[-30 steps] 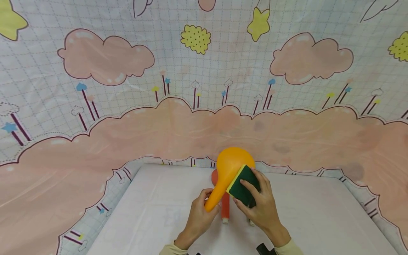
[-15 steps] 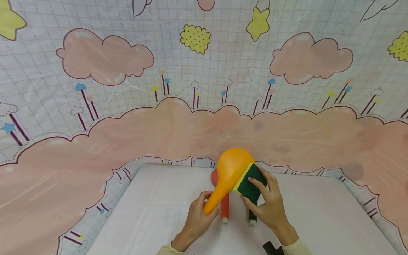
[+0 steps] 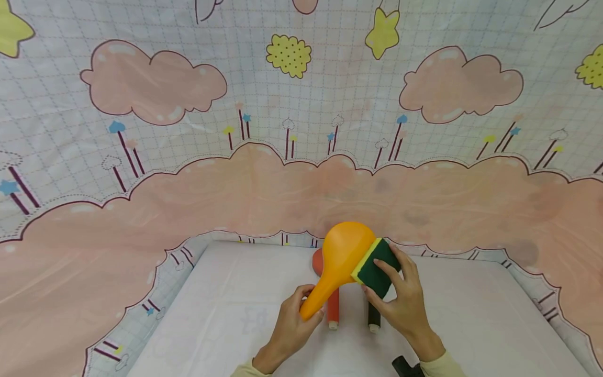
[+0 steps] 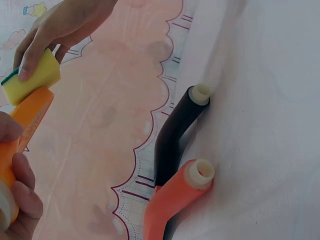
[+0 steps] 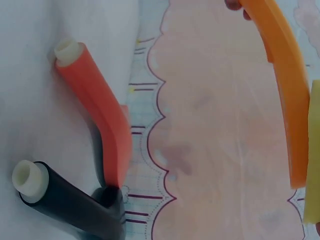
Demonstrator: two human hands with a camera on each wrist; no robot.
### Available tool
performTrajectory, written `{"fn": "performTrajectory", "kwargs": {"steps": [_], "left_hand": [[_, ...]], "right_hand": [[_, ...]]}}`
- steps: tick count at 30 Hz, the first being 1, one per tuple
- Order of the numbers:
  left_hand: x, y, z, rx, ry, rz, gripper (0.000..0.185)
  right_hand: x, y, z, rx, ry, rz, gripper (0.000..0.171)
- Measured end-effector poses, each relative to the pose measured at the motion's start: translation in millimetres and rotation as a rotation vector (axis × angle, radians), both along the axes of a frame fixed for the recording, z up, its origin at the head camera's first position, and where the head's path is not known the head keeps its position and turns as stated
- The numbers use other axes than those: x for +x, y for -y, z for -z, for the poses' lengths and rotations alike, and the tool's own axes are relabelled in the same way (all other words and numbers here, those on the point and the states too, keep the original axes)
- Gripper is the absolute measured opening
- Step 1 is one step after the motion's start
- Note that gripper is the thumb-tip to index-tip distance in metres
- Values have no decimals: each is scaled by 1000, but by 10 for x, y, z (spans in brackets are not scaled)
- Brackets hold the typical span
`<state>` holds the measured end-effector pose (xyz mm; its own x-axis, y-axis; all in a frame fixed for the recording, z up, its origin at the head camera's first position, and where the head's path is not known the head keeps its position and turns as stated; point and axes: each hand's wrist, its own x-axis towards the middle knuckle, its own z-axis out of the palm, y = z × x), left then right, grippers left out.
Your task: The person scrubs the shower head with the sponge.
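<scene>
My left hand (image 3: 289,327) grips the handle of an orange plastic spoon (image 3: 340,262) and holds it up over the white table (image 3: 226,314). My right hand (image 3: 400,303) pinches a green and yellow sponge (image 3: 377,267), whose yellow side presses against the right edge of the spoon's bowl. In the left wrist view the sponge (image 4: 31,80) sits on top of the orange spoon (image 4: 27,117) under the right hand's fingers (image 4: 45,35). The right wrist view shows the orange spoon (image 5: 282,85) edge-on with a strip of the sponge (image 5: 312,150) at the frame's right edge.
A red spoon (image 3: 332,309) and a black spoon (image 3: 373,317) lie on the table below the hands, handles toward me; they cross in both wrist views: red spoon (image 4: 175,195), black spoon (image 4: 175,130). A cartoon cloud cloth (image 3: 282,183) covers the backdrop.
The right hand has slid the sponge up and to the right along the spoon's bowl, uncovering the black spoon's handle. The left hand has held the orange spoon nearly still.
</scene>
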<state>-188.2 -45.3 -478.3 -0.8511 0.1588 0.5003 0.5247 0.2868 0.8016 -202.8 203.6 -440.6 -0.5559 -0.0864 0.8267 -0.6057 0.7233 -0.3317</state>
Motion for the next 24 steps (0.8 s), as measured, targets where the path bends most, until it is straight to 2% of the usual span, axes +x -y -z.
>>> {"fn": "performTrajectory", "kwargs": {"steps": [4,10,17,24], "left_hand": [[-1,-34,-22,44,39,5,37],[-14,-77,-42,89,107,7,36],[-5,-66,-45,118,146,43,36],[35,7,-81,116,112,85,37]], "right_hand": [[20,73,34,32,-80,-18,59],[72,148,45,59,-187,-62,53],[118,87,8,51,-191,-106,52],[124,-43,-49,20,-198,-182,53]]}}
